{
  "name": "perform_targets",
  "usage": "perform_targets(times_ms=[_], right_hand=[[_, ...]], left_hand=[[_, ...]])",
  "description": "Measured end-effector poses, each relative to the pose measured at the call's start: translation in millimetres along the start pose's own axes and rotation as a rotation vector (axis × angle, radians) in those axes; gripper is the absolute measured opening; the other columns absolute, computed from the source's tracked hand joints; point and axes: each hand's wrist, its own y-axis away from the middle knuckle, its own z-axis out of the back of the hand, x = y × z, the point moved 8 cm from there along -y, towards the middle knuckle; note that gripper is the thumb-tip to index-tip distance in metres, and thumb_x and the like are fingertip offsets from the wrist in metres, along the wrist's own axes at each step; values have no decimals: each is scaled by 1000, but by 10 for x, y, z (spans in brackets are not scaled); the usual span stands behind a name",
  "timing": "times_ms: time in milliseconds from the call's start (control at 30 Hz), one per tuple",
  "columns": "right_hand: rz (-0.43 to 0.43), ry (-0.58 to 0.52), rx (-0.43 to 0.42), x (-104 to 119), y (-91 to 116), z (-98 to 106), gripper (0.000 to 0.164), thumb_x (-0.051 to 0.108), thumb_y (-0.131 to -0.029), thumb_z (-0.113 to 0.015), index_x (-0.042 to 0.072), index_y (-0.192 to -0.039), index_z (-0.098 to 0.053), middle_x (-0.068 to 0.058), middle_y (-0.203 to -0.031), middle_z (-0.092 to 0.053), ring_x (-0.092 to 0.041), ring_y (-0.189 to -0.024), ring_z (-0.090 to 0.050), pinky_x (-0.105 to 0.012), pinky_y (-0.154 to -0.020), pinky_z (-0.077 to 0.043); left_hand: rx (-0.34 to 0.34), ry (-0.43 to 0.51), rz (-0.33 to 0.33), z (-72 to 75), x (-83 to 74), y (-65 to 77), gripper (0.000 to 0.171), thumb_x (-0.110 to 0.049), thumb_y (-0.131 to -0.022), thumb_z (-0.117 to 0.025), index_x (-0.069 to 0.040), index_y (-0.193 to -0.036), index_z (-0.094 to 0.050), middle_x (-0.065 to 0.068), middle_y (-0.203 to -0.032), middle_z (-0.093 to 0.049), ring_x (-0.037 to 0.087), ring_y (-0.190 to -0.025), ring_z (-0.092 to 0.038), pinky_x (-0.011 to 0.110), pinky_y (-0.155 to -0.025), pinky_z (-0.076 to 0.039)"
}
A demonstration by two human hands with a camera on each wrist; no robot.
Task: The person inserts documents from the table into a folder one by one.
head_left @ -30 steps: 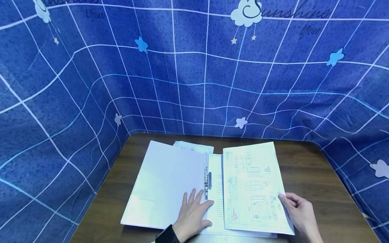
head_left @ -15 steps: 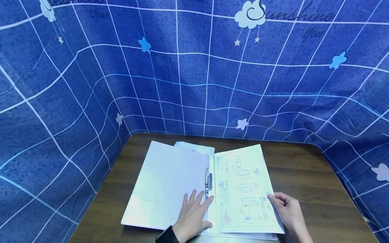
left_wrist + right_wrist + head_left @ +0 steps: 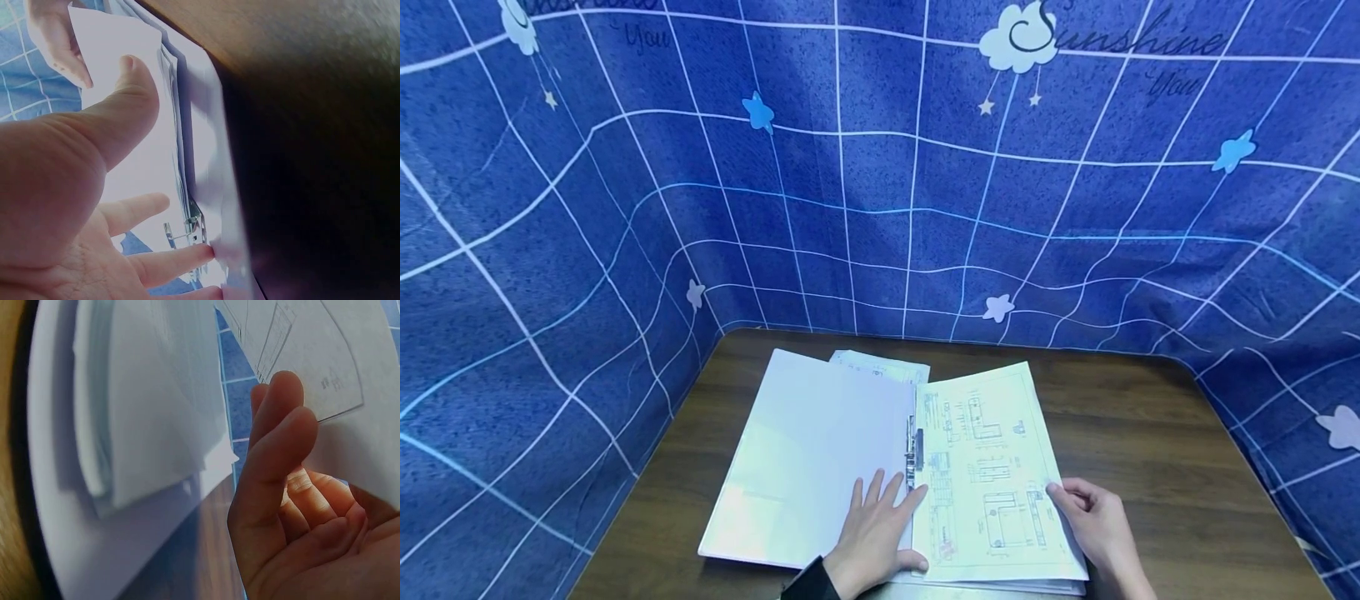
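Observation:
An open white file folder [image 3: 820, 450] lies on the table, its metal clip [image 3: 913, 450] standing at the spine. My left hand [image 3: 880, 529] rests with spread fingers across the folder's left cover near the clip, its thumb reaching the lower left corner of the top sheet. Between thumb and fingers, my right hand [image 3: 1097, 521] pinches the right edge of a printed drawing sheet [image 3: 992, 475]. In the right wrist view, this drawing sheet [image 3: 344, 362] is raised off a stack of papers [image 3: 144, 412] in the folder.
Another printed sheet [image 3: 880, 363] sticks out behind the folder's left cover. The brown wooden table [image 3: 1195, 467] extends to the right. A blue curtain [image 3: 880, 217] with a white grid hangs around the table's back and sides.
The drawing sheet in my right hand has moved left, its left edge now at the clip and covering the page beneath. My left hand stays in place on the folder.

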Motion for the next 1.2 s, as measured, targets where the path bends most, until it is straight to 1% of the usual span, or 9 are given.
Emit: perform_targets(times_ms=[133,233,400,500,800,967,1133,1200], right_hand=[[-15,1,12,-7,7,-45,28,21,-98,-70,-4,-111,-73,-3,-81,-73,-14,-67,-63,-26,-58,-48],[-32,17,20,-17,13,-65,32,23,-98,-71,-5,-113,-72,-2,-80,-72,-15,-69,-62,-26,-58,-46],[-66,46,12,-52,10,-79,35,24,-98,-70,-6,-116,-70,-2,-82,-71,-17,-72,-61,-27,-57,-46],[-79,56,7,-68,6,-85,36,25,-98,-70,-6,-117,-70,-2,-83,-70,-18,-73,-61,-27,-57,-45],[-51,67,4,-49,13,-83,35,24,-98,-71,-7,-116,-71,-2,-83,-72,-17,-73,-60,-26,-58,-44],[-74,72,7,-60,15,-90,36,24,-98,-71,-7,-116,-70,-2,-84,-72,-17,-74,-61,-26,-59,-45],[-88,100,15,-78,13,-95,37,26,-99,-70,-6,-117,-70,-3,-84,-71,-17,-75,-61,-27,-60,-45],[-70,127,15,-71,12,-86,37,27,-99,-70,-6,-117,-71,-3,-84,-71,-18,-75,-61,-27,-61,-45]], left_hand=[[4,2,7,-13,8,-3,96,-64,-67,-84,-21,-148,-56,22,-149,-52,53,-141,-39,75,-110,-26],[2,-8,6,-15,4,-6,94,-65,-69,-82,-22,-147,-56,21,-149,-52,52,-142,-38,74,-110,-26],[6,-10,12,0,-15,0,87,-63,-73,-81,-21,-147,-57,21,-150,-52,51,-142,-38,74,-110,-26],[4,-7,20,9,-19,-1,86,-62,-74,-81,-21,-146,-58,21,-149,-52,51,-142,-38,75,-110,-26],[-13,-42,16,-2,-41,4,82,-61,-75,-80,-24,-145,-60,22,-149,-52,51,-142,-39,74,-110,-26],[-13,-49,19,-20,-42,-4,79,-61,-75,-81,-25,-143,-62,22,-149,-52,51,-142,-39,74,-110,-26],[-25,-52,14,-25,-47,-10,79,-60,-74,-82,-24,-142,-63,22,-149,-52,52,-141,-39,75,-109,-26],[-28,-55,11,-25,-51,-12,79,-60,-74,-83,-24,-142,-63,23,-149,-52,53,-141,-39,75,-109,-26]])
